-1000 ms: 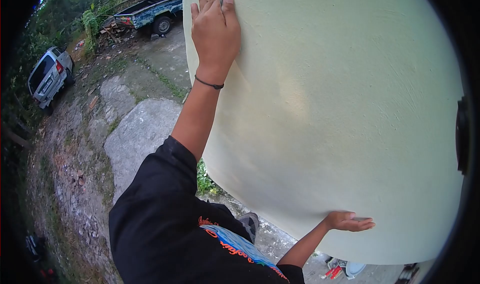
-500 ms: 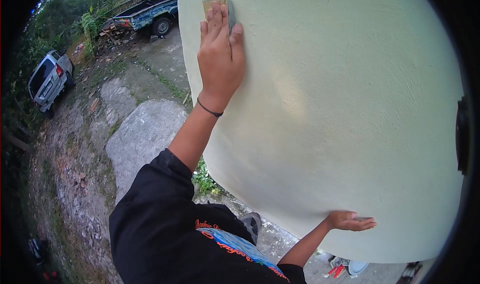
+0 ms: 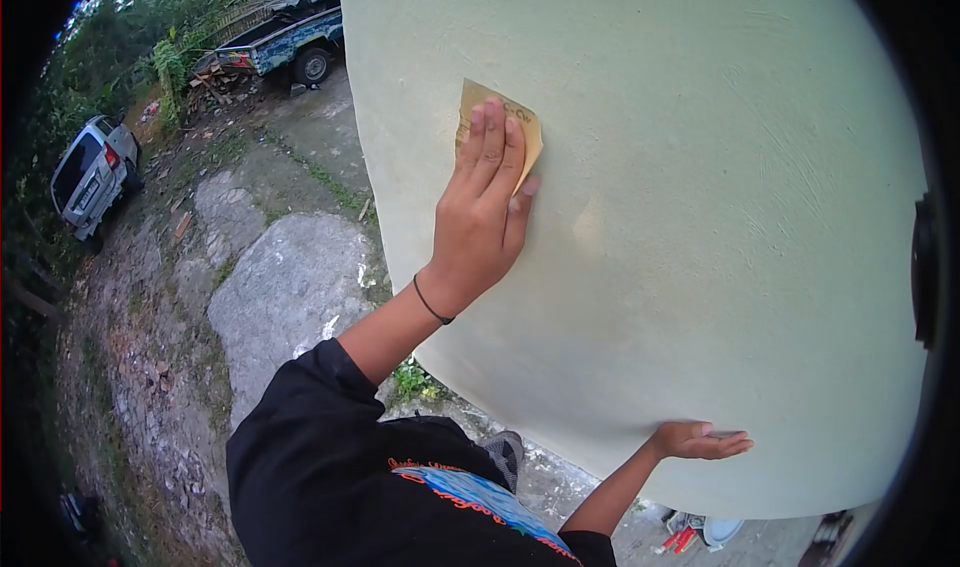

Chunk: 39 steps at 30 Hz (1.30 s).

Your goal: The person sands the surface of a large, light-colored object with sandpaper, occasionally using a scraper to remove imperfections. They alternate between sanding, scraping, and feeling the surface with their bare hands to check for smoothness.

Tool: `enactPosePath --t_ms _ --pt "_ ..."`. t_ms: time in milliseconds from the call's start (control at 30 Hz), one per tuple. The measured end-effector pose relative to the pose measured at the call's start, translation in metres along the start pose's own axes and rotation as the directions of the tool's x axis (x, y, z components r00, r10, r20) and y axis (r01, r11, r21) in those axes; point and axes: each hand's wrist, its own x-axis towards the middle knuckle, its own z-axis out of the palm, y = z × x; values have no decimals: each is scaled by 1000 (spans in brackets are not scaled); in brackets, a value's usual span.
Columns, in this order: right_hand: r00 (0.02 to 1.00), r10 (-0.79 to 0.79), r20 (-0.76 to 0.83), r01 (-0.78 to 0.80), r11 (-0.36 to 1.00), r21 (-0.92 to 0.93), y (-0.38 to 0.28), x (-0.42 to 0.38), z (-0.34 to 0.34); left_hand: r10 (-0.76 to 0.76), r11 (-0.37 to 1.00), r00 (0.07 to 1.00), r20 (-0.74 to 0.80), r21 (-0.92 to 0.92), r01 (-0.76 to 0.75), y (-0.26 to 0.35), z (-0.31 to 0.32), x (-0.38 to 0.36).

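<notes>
My left hand (image 3: 475, 212) presses a sheet of sandpaper (image 3: 532, 133) against a large pale green panel (image 3: 700, 267). The fingers lie over the paper's tan printed back, and the thumb is at its lower right edge. The abrasive side is mostly hidden. Near the panel's bottom edge, my right hand (image 3: 702, 441) rests against the surface with its fingers stretched out, holding nothing. Fine scratches and small bumps show on the panel, with a darker smudge low in the middle.
Red-handled items (image 3: 684, 540) and a pale round lid or dish (image 3: 721, 533) lie on the ground under the panel. A silver car (image 3: 95, 177) and a blue pickup (image 3: 290, 45) stand on rough ground to the left. A dark fitting (image 3: 924, 272) is at the right.
My left hand has slid down and to the right across the panel with the sandpaper, and more of the paper's printed back now shows. My right hand stays in place.
</notes>
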Motion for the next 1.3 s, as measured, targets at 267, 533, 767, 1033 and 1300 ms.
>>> enactPosePath --t_ms 267,533,767,1033,1300 --pt "1000 -2 1 2 1000 -4 -2 0 0 -134 990 975 -178 12 138 -34 -6 55" --pt "1000 -15 7 16 998 -53 -2 1 -1 -23 990 999 41 139 17 -19 -13 22" --pt "1000 6 -11 -7 998 -62 -2 0 -1 -64 997 993 -98 -40 60 -14 3 22" --pt "999 22 41 -21 999 -28 -2 0 -2 -80 991 978 -190 94 100 -61 -14 83" --pt "998 12 54 -9 999 -49 5 -3 -1 63 983 994 -92 180 -46 -42 -6 43"
